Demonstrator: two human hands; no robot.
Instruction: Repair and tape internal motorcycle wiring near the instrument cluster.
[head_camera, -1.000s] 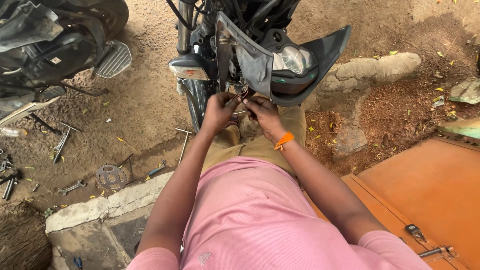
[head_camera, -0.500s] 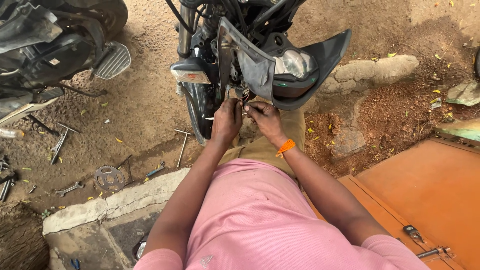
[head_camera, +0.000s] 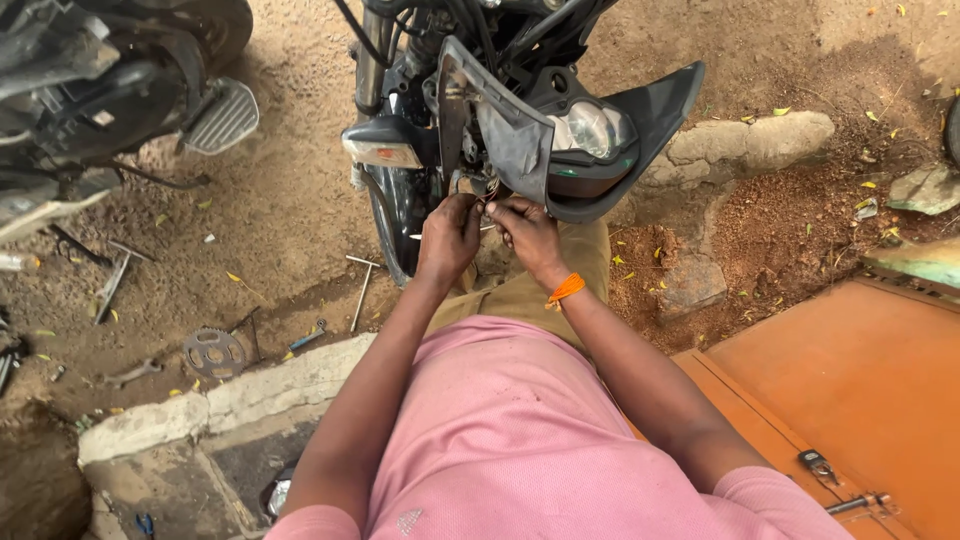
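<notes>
While the pink shirt (head_camera: 520, 440) fills the bottom of the head view, both forearms reach forward and meet under the loosened headlight cowl (head_camera: 560, 140) of the motorcycle (head_camera: 470, 110). Compared with a second ago, the hands have crept up a little and closer in toward the cowl's lower edge, so the work has gone from approaching the fitting to fingering it at close quarters. The left hand (head_camera: 448, 238) is curled, its fingers bunched together around something small just below the cowl; what exactly it grips I cannot tell, though thin wires or a small connector (head_camera: 487, 192) seem to sit between the two hands. The right hand (head_camera: 527, 232), with an orange band (head_camera: 566, 288) at the wrist, has its thumb and forefingers pinched onto that same spot, touching the left. Khaki trousers (head_camera: 540, 285) show just beneath.

Beyond the fingers, the headlight lens (head_camera: 592, 128) tilts to the right and the orange turn signal (head_camera: 380, 152) sticks out on the left, above the front tyre (head_camera: 395, 215). On the dirt to the left lie a sprocket (head_camera: 214, 352), a T-handle wrench (head_camera: 362, 290) and spanners (head_camera: 112, 285), well apart from the hands. A second motorcycle (head_camera: 90, 90) stands at the far left, and an orange metal door (head_camera: 860, 390) with a padlock (head_camera: 817, 465) lies at the right.
</notes>
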